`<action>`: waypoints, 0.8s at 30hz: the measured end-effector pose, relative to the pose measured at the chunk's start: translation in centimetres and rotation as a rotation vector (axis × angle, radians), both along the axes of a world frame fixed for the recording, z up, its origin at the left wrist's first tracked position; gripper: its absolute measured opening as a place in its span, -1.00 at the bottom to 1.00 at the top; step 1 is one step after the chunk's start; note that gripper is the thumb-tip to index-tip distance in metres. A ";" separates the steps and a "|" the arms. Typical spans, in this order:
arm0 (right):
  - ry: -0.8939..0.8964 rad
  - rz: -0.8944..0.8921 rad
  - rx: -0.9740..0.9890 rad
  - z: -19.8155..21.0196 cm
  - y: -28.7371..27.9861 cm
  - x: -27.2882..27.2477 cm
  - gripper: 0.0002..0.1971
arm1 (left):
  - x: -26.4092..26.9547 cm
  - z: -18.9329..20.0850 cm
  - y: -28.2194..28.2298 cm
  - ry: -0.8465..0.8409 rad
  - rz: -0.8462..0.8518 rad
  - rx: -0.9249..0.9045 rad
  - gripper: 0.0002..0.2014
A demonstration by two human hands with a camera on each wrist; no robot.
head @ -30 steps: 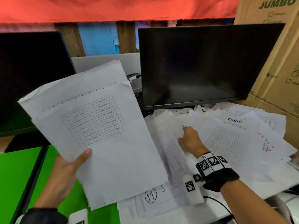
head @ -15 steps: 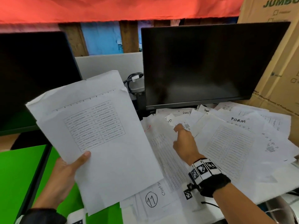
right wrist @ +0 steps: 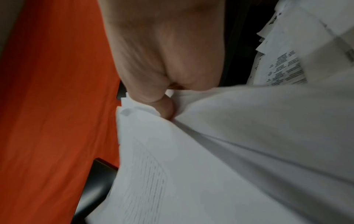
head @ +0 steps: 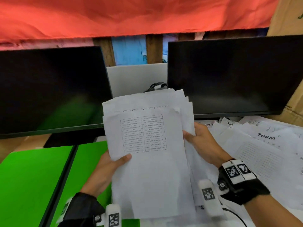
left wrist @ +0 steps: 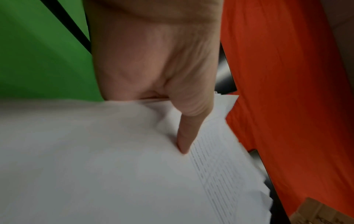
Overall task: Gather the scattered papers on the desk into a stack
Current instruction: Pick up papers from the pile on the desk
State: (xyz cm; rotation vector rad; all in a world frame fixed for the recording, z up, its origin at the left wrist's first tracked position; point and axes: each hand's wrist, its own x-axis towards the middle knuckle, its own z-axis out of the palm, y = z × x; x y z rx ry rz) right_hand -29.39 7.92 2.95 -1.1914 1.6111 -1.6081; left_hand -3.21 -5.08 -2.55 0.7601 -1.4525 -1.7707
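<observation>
A stack of white papers [head: 147,169] is held upright in front of me, its top sheet printed with a table. My left hand [head: 113,163] grips its lower left edge, thumb pressed on the front [left wrist: 184,142]. My right hand [head: 196,138] pinches the right edge of the stack [right wrist: 191,166], thumb [right wrist: 164,110] tucked between sheets. Many loose papers [head: 265,154] lie scattered on the desk to the right, one marked "FORM".
Two dark monitors [head: 49,89] [head: 234,74] stand behind the papers. A green surface [head: 32,182] covers the desk at left. Cardboard boxes [head: 293,99] rise at the far right. An orange cloth [head: 131,15] hangs above.
My left hand swung the stack from the left toward the middle and upright. My right hand left the desk papers and took hold of the stack's right edge, with a sheet.
</observation>
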 end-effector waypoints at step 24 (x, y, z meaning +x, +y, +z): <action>0.207 -0.188 -0.099 -0.9 0.1 3.2 -0.68 | -1.8 3.1 1.8 0.032 0.265 -0.369 -0.62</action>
